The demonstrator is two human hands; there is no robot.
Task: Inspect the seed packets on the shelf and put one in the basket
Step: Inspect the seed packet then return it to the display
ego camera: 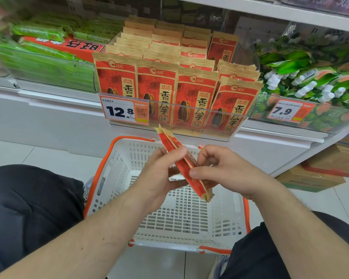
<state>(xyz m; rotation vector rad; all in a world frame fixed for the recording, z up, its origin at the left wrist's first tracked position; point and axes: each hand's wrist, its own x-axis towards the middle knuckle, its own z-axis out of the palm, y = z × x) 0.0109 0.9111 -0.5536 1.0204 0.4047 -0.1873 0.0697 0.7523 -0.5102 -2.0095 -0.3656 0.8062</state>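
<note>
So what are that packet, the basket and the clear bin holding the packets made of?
The packet, held in both hands, looks like matte brown paper with red print: its tan crimped ends show. The basket seems moulded white plastic, slotted, with an orange rim. The bin looks like glossy clear plastic, since the packets show through it.

I see one red-and-tan seed packet [182, 162] edge-on, tilted above the white, orange-rimmed basket [117, 170]; more packets [177, 81] stand upright in the clear shelf bin, rear rows blurry.

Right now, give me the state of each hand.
Left hand: fingers pinching the seed packet above the basket.
Right hand: fingers gripping the same packet.
</note>
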